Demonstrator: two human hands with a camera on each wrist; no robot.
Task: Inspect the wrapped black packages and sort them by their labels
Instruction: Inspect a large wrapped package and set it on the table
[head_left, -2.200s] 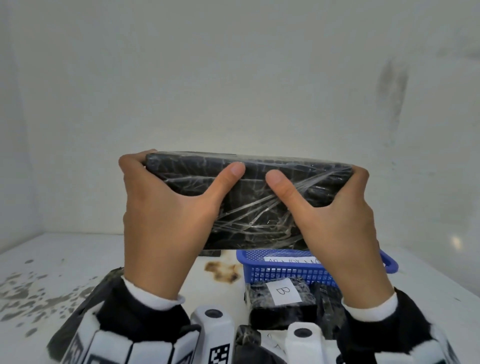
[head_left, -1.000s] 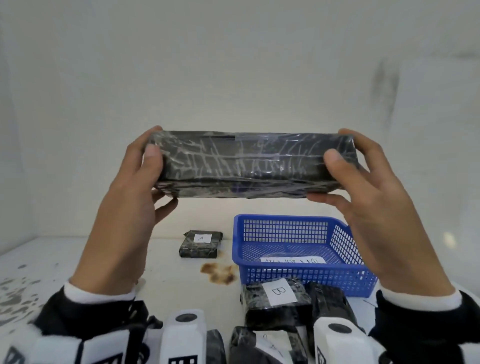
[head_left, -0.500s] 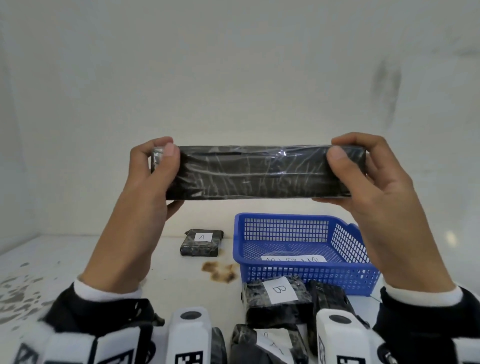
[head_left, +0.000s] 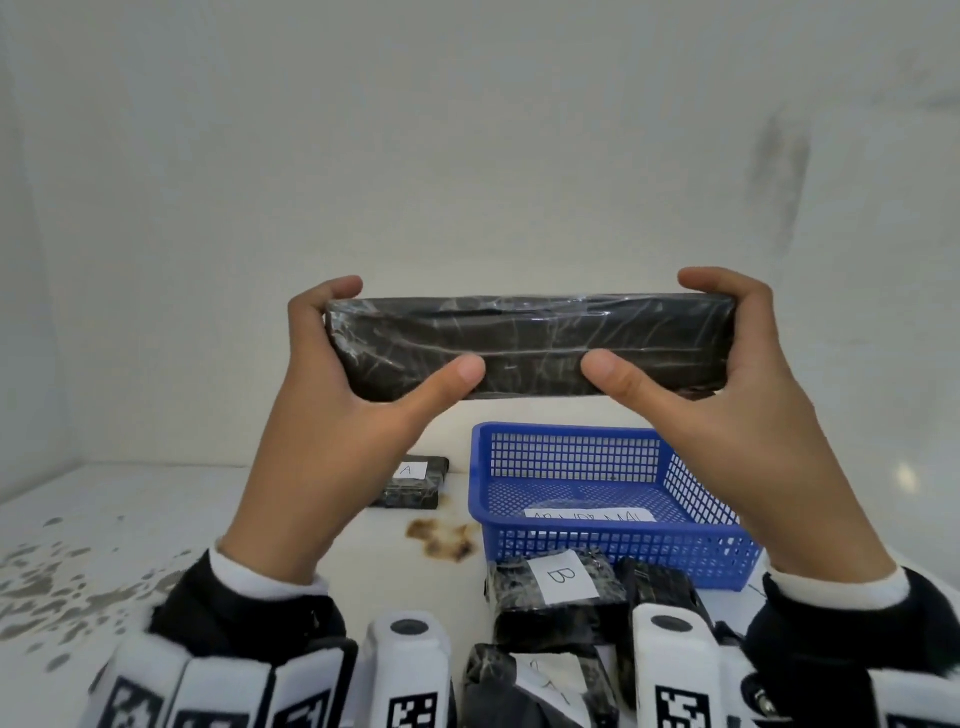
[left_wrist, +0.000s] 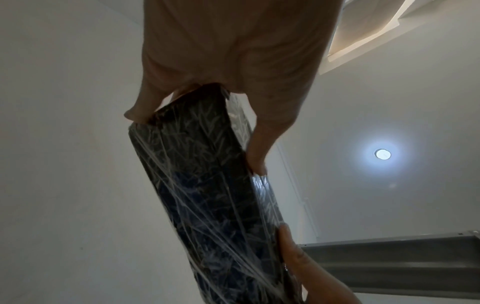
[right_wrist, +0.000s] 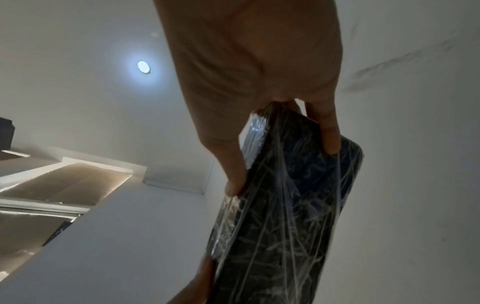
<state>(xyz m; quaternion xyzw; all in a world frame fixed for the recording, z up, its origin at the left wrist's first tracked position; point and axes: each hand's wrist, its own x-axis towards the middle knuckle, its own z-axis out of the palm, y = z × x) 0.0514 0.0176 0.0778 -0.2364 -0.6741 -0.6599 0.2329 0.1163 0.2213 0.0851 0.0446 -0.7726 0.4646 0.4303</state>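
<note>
A long black package (head_left: 530, 345) wrapped in clear film is held level in the air, chest-high, above the table. My left hand (head_left: 332, 395) grips its left end, thumb across the near face and fingers over the top. My right hand (head_left: 727, 395) grips the right end the same way. No label shows on the faces turned to me. Both wrist views look up along the package (left_wrist: 210, 197) (right_wrist: 280, 205) toward the ceiling. On the table lie a small package labelled A (head_left: 415, 480) and one labelled B (head_left: 558, 587).
A blue plastic basket (head_left: 613, 540) with a handwritten paper label stands right of centre on the white table (head_left: 130, 530). More black packages (head_left: 524, 686) lie at the near edge. A brown stain (head_left: 441, 538) marks the tabletop; white walls close the back and sides.
The package has been turned over between both hands across the earlier frames and lowered slightly. Both thumbs have moved from its ends onto the near face, closer to the middle.
</note>
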